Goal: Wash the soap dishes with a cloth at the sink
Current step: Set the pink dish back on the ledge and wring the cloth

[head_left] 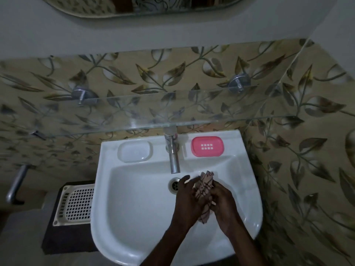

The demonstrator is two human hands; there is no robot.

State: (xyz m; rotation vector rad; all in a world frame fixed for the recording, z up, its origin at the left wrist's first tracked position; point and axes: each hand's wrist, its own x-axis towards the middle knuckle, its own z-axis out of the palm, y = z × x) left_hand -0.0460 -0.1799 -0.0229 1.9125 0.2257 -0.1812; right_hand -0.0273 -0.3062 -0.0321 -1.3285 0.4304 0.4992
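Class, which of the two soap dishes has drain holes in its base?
The pink plastic soap dish, right of the tap; the clear dish shows none.

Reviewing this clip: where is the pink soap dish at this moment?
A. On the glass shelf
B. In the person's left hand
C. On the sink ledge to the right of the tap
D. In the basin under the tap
C: the pink soap dish sits on the sink ledge right of the tap, while both hands hold only the cloth.
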